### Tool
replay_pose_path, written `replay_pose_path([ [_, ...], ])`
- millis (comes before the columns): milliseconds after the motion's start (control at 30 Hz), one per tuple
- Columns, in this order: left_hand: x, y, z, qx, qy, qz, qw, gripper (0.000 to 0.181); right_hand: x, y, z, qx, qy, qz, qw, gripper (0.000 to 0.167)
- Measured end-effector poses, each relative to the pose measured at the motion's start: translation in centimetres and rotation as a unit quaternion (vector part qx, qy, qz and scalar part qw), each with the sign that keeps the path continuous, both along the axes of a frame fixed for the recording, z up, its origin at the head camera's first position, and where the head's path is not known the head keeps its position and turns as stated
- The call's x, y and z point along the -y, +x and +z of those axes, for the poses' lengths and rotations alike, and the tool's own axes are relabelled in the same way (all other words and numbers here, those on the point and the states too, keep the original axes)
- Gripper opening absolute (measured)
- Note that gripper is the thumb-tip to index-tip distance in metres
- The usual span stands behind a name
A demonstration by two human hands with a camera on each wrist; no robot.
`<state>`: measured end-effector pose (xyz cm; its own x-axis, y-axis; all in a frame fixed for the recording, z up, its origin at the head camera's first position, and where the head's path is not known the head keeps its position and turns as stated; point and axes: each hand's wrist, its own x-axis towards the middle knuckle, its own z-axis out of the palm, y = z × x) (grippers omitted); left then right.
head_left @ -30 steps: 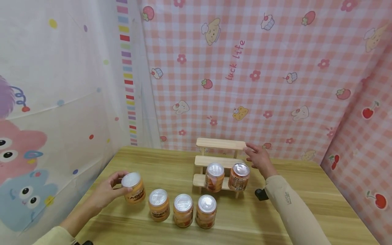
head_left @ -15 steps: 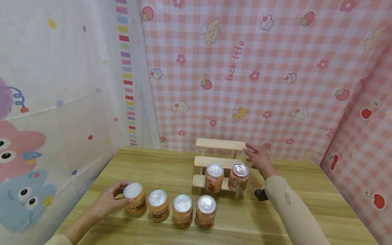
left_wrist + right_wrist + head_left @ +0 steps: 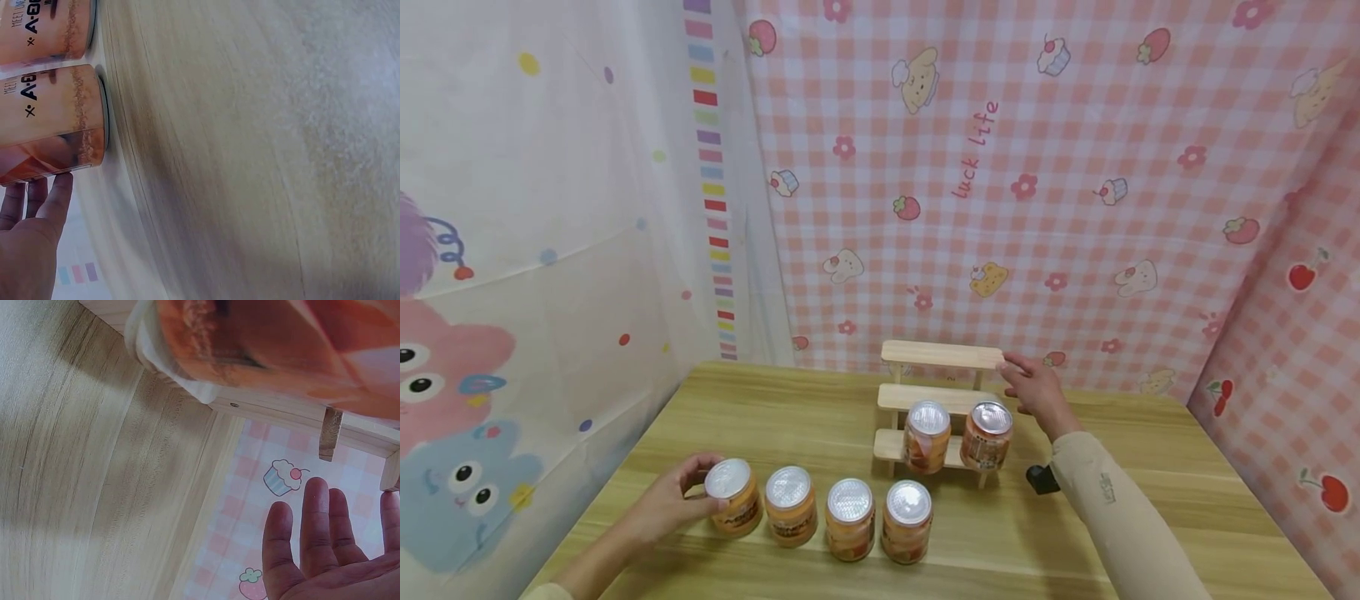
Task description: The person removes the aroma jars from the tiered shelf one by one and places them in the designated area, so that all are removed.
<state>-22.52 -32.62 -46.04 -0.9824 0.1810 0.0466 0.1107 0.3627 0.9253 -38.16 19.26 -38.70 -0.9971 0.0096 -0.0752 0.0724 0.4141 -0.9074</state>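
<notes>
At the left end of a front row of orange cans with silver lids, my left hand [image 3: 673, 500] holds the endmost can [image 3: 735, 510], thumb in front and fingers behind. The can stands upright on the table. In the left wrist view the fingers [image 3: 57, 200] meet its printed side. Beside it stand the other cans [image 3: 792, 521] of the row. My right hand [image 3: 1036, 387] is at the right end of the wooden three-tier rack [image 3: 942, 353], fingers extended, a fingertip at the top board. Two more cans [image 3: 987, 446] sit on the rack's lowest board.
The wood-grain table [image 3: 1112, 483] carries everything. A pink checked curtain [image 3: 1037, 233] hangs behind the rack, and a white patterned curtain [image 3: 587, 275] is on the left. A small black device [image 3: 1041, 478] is at my right wrist.
My left hand has lowered the endmost can onto the table, bringing it toward me and into line with the row. The right hand has stayed by the rack.
</notes>
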Motion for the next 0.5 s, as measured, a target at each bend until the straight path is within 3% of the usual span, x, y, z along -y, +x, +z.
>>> replay_pose_path([
  [500,-0.03,-0.27,-0.08,0.003,0.000,-0.014,0.9999,0.067,-0.04,0.15,-0.07,-0.003,-0.008,0.003,1.0000,0.055],
])
